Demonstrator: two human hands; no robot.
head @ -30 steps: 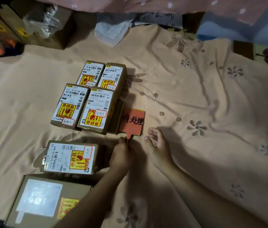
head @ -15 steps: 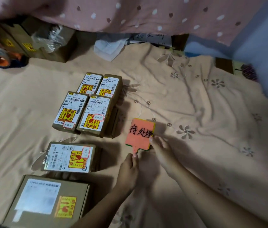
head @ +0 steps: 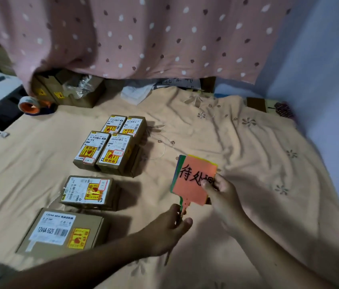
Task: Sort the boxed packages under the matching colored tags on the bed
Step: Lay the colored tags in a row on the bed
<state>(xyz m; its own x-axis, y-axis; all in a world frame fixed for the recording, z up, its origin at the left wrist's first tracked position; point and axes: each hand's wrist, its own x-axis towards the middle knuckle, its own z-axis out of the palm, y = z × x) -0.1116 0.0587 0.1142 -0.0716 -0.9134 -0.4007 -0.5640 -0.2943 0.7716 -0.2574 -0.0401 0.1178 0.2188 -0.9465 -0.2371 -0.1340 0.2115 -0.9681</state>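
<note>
1. Your right hand [head: 224, 197] has its thumb and fingers pinched closed on the right edge of the stack of colored tags [head: 193, 180], the thumb lying over the last written character. Your left hand [head: 170, 230] pinches the thin stems at the bottom of the same stack, fingers curled shut around them.
2. The tags are lifted off the bedsheet [head: 268, 167], orange on top, with green and yellow edges showing behind. They look like thin, light, flexible cards, so fan them by sliding with the thumb; grip the broad face, since the narrow stems would likely bend.
3. To the left, four small boxes [head: 110, 149] sit packed together, touching. Nearer you lies a single small box [head: 87, 192], and nearest a larger flat box [head: 60, 232].
4. These cartons carry fragile stickers; they look stiff and probably light. Take each by its long sides and set it down gently.
5. No tag is laid out yet, so sorting has not begun.
</note>
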